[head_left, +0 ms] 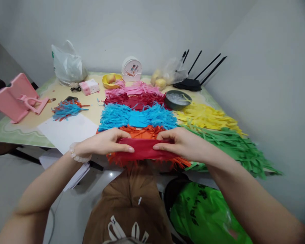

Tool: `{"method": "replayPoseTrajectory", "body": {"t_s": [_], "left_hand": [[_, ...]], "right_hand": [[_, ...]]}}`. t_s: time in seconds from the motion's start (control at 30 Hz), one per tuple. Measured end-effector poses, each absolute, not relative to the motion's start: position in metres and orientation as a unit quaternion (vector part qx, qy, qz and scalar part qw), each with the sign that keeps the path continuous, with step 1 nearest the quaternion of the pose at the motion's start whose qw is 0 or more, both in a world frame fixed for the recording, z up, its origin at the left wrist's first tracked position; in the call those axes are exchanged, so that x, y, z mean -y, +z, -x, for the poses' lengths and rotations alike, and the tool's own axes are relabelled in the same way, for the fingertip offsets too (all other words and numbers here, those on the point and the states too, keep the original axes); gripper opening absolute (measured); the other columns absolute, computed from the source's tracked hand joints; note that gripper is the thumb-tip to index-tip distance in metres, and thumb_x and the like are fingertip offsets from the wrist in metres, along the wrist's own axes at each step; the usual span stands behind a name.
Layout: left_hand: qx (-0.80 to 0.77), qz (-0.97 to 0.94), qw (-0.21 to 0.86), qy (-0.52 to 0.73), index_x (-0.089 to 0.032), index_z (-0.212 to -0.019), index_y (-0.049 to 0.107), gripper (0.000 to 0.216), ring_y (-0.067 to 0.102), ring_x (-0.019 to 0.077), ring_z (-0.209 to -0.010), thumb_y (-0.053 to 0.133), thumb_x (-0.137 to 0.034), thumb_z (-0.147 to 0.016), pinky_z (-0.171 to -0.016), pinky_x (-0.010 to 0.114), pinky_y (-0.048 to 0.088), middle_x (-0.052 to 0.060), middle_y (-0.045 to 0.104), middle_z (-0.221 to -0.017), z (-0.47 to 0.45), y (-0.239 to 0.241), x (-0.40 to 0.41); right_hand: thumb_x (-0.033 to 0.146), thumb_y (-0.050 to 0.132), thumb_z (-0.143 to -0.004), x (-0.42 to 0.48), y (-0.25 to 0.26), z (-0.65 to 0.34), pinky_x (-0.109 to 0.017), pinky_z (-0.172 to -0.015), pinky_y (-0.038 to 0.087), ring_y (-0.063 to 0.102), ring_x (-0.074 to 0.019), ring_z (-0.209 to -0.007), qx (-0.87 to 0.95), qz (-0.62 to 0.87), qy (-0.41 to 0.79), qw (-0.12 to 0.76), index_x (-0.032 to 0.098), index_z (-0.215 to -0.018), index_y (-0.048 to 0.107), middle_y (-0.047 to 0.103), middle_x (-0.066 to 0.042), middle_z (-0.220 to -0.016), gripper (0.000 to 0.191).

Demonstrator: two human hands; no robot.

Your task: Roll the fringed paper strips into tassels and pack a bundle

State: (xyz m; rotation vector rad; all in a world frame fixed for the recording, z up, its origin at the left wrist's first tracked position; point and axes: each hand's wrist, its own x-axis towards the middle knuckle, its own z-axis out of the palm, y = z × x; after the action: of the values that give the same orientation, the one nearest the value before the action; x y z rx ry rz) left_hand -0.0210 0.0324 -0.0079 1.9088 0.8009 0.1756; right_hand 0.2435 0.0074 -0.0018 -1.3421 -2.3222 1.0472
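Between both hands a folded strip of dark red tissue paper [144,149] is held level over the table's front edge. My left hand [112,142] pinches its left part, thumb on the near face. My right hand [178,144] grips the right part the same way. Fringed orange paper [139,131] lies right beneath and behind the strip. Farther back are fringed stacks of blue paper [138,117], dark red paper [134,101] and pink paper [137,88]. To the right spread yellow fringed paper [208,117] and green fringed paper [234,145].
A dark bowl [178,99] stands right of the stacks, before a black router [188,84]. A pink stand [19,98], a plastic bag [68,64], white paper [68,130] and blue-orange paper scraps [67,109] are on the left. A green bag [205,210] sits below right.
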Motion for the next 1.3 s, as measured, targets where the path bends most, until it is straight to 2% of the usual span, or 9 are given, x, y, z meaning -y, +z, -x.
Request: {"method": "replayPoseTrajectory", "body": {"t_s": [0.13, 0.33, 0.5, 0.7, 0.87, 1.0, 1.1, 1.17, 1.3], "left_hand": [[-0.349, -0.803, 0.474, 0.09, -0.015, -0.071, 0.059, 0.035, 0.048, 0.0114, -0.059, 0.055, -0.044, -0.09, -0.054, 0.021, 0.036, -0.001, 0.057, -0.067, 0.02, -0.009, -0.026], [-0.381, -0.764, 0.488, 0.18, -0.014, -0.08, 0.063, 0.028, 0.056, 0.0129, -0.061, 0.056, -0.039, -0.09, -0.056, 0.022, 0.044, 0.001, 0.064, -0.07, 0.02, -0.015, -0.013], [-0.392, -0.698, 0.53, 0.278, -0.014, -0.1, 0.071, 0.024, 0.06, 0.0127, -0.061, 0.056, -0.029, -0.088, -0.059, 0.022, 0.049, 0.004, 0.071, -0.077, 0.02, -0.027, -0.003], [-0.336, -0.734, 0.497, 0.317, -0.016, -0.086, 0.078, 0.023, 0.064, 0.0153, -0.079, 0.055, -0.013, -0.082, -0.07, 0.024, 0.048, 0.006, 0.072, -0.089, 0.024, -0.03, -0.002], [-0.323, -0.767, 0.452, 0.321, -0.015, -0.084, 0.076, 0.017, 0.062, 0.0158, -0.08, 0.061, -0.023, -0.087, -0.073, 0.026, 0.047, 0.007, 0.069, -0.087, 0.02, -0.027, 0.003], [-0.384, -0.772, 0.383, 0.331, -0.015, -0.076, 0.065, 0.02, 0.059, 0.0142, -0.073, 0.064, -0.03, -0.089, -0.07, 0.025, 0.046, 0.003, 0.066, -0.078, 0.015, -0.033, 0.008], [-0.415, -0.783, 0.326, 0.33, -0.018, -0.105, 0.064, 0.02, 0.06, 0.0152, -0.08, 0.065, -0.031, -0.089, -0.073, 0.025, 0.046, 0.004, 0.068, -0.093, 0.013, -0.036, 0.01], [-0.42, -0.791, 0.306, 0.322, -0.019, -0.119, 0.06, 0.028, 0.062, 0.0163, -0.088, 0.061, -0.028, -0.092, -0.078, 0.025, 0.047, 0.006, 0.069, -0.104, 0.013, -0.036, 0.01], [-0.418, -0.801, 0.303, 0.301, -0.017, -0.093, 0.065, 0.01, 0.063, 0.0163, -0.082, 0.057, -0.023, -0.093, -0.075, 0.026, 0.046, 0.004, 0.07, -0.092, 0.012, -0.032, 0.008]], "right_hand": [[0.042, 0.065, -0.083, -0.003, -0.007, -0.242, -0.023, -0.052, 0.035, 0.051, -0.012, -0.058, 0.78, 0.461, 0.392, 0.159, 0.018, -0.069, 0.059, 0.059, 0.002, -0.065, 0.028], [0.04, 0.065, -0.086, 0.015, -0.027, -0.234, -0.024, -0.047, 0.044, 0.056, -0.0129, -0.051, 0.677, 0.464, 0.499, 0.278, 0.022, -0.075, 0.049, 0.059, 0.003, -0.062, 0.026], [0.033, 0.065, -0.085, 0.029, -0.041, -0.233, -0.023, -0.046, 0.047, 0.059, -0.0125, -0.047, 0.614, 0.452, 0.525, 0.378, 0.02, -0.093, 0.06, 0.062, 0.002, -0.06, 0.016], [0.014, 0.055, -0.077, 0.031, -0.054, -0.236, -0.022, -0.046, 0.044, 0.056, -0.0102, -0.047, 0.621, 0.401, 0.507, 0.443, 0.019, -0.076, 0.064, 0.063, 0.001, -0.064, 0.011], [0.014, 0.053, -0.077, 0.029, -0.055, -0.235, -0.023, -0.049, 0.046, 0.056, -0.0104, -0.05, 0.634, 0.39, 0.498, 0.446, 0.02, -0.073, 0.058, 0.059, 0.001, -0.067, 0.009], [0.025, 0.055, -0.085, 0.029, -0.052, -0.233, -0.026, -0.055, 0.046, 0.058, -0.0138, -0.057, 0.679, 0.403, 0.429, 0.438, 0.02, -0.074, 0.058, 0.061, -0.001, -0.071, 0.012], [0.027, 0.062, -0.086, 0.032, -0.05, -0.229, -0.027, -0.063, 0.047, 0.061, -0.0166, -0.068, 0.711, 0.463, 0.31, 0.43, 0.021, -0.076, 0.059, 0.064, -0.002, -0.075, 0.012], [0.024, 0.063, -0.087, 0.035, -0.049, -0.227, -0.028, -0.071, 0.049, 0.065, -0.0187, -0.08, 0.725, 0.487, 0.254, 0.415, 0.021, -0.094, 0.062, 0.07, -0.005, -0.092, 0.007], [0.019, 0.061, -0.089, 0.038, -0.049, -0.226, -0.03, -0.077, 0.05, 0.066, -0.0203, -0.087, 0.74, 0.491, 0.213, 0.407, 0.021, -0.096, 0.065, 0.071, -0.006, -0.095, 0.009]]}}
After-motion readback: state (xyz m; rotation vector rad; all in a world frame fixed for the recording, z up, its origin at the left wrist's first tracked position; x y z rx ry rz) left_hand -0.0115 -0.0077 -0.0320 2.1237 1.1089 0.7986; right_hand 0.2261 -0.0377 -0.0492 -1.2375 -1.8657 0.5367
